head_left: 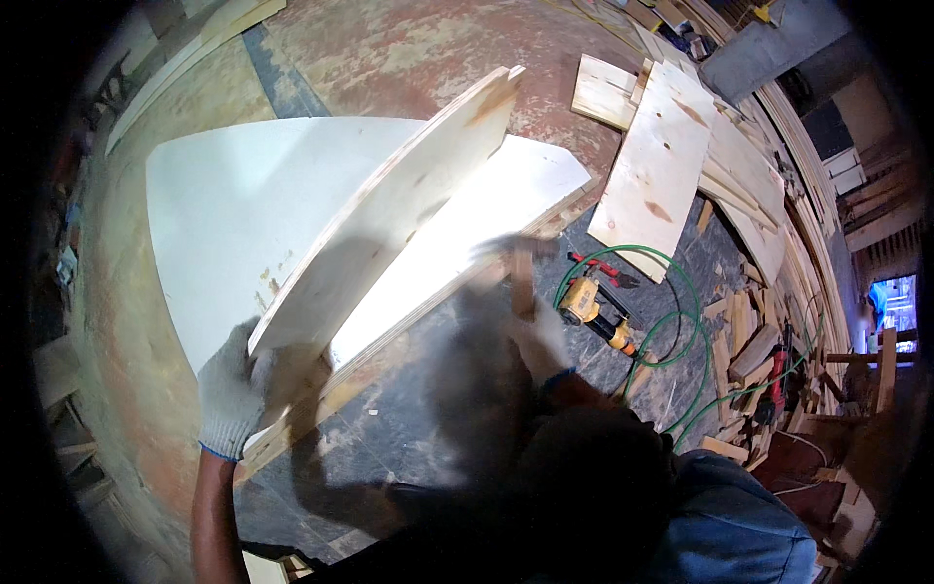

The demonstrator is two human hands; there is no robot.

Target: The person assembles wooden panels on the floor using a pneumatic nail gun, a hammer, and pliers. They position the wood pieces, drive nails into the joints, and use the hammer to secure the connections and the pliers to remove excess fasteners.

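A long plywood board [389, 219] stands on edge across a large white panel [263, 170] lying low over the floor. My left hand [232, 394], in a pale knitted glove, grips the near end of that board. In my right hand [540, 346], also gloved, is a hammer [522, 282] held by its wooden handle. The hammer's head is smeared by motion and hangs near the panel's right edge, apart from the upright board. Shadow hides part of my left fingers and the board's lower near end.
Right of my right hand lie a yellow and black nail gun [593, 311], red-handled pliers [608, 271] and a looped green air hose [696, 311]. Loose wooden planks [657, 161] rest beyond them. Wood offcuts [754, 350] are heaped at the far right.
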